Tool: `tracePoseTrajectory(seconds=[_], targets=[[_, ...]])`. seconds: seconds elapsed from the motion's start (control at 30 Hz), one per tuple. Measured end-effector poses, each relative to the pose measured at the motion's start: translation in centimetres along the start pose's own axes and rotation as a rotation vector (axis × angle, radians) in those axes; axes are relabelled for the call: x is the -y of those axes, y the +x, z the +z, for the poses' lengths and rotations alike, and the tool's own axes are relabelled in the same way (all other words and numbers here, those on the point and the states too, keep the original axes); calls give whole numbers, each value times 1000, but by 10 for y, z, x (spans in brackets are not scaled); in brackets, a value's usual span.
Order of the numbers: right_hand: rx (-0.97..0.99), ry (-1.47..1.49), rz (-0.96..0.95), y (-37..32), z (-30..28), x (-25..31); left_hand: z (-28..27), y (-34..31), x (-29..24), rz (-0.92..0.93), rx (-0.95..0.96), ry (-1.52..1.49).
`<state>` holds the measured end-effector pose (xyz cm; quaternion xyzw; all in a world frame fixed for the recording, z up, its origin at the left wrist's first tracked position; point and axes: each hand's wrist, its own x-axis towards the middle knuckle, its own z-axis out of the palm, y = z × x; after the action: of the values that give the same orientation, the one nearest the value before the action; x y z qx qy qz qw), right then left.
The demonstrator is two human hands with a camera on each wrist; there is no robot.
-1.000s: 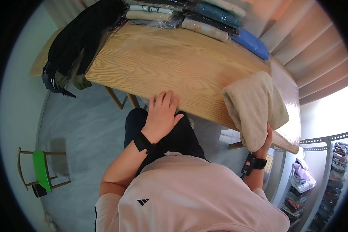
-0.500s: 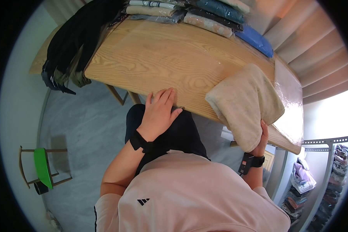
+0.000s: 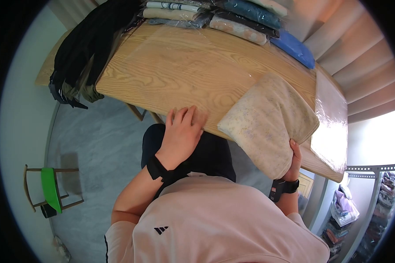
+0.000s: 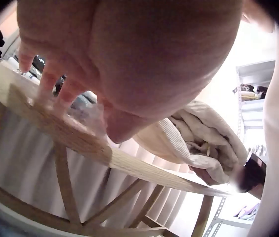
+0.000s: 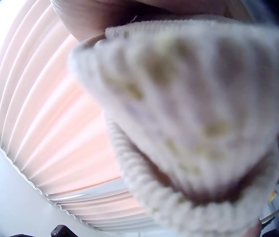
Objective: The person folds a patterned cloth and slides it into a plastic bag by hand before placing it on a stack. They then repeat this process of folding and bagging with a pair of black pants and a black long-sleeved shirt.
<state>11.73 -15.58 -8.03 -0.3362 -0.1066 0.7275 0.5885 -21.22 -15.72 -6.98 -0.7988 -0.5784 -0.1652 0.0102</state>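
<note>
A folded beige garment (image 3: pixel 270 125) with a faint speckled pattern is held at its lower right edge by my right hand (image 3: pixel 295 160), thumb on top and the other fingers hidden beneath. It slants over the front edge of the table. Thick ribbed layers of the garment (image 5: pixel 198 113) fill the right wrist view. My left hand (image 3: pixel 180 138) lies at the table's front edge, fingers extended over the top. In the left wrist view, clear plastic film (image 4: pixel 92 118) lies by the left fingers (image 4: pixel 48 84). A thin clear plastic sheet (image 3: pixel 175 52) spreads across the table.
Packs of folded cloth in clear bags (image 3: pixel 237 33) line the back of the wooden table (image 3: pixel 136 83). Dark garments (image 3: pixel 90 48) drape over its left end. A shiny plastic stack (image 3: pixel 331 127) lies at the right end. Shelving (image 3: pixel 368 175) stands right, a green-seated chair (image 3: pixel 52 190) left.
My right hand has brought the garment left and toward me, turning it so its patterned face shows more. My left hand stays at the table edge, its fingers shifting slightly.
</note>
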Motion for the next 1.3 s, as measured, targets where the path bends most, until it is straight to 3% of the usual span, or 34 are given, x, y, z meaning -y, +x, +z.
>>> tracePoseTrajectory(seconds=[0.53,0.83,1.1,1.23,1.3], targets=[[-30,-11,32,11,5,3,-3,5,1,-104,68,-158],[-35,-2,39,11,6,2,0,7,0,-193,-41,-219],[-37,1,41,12,4,1,7,8,8,-65,-121,-69],[11,-28,39,8,12,1,6,10,8,-79,-128,-113],[35,-64,39,6,19,0,3,14,5,-80,-218,-177]])
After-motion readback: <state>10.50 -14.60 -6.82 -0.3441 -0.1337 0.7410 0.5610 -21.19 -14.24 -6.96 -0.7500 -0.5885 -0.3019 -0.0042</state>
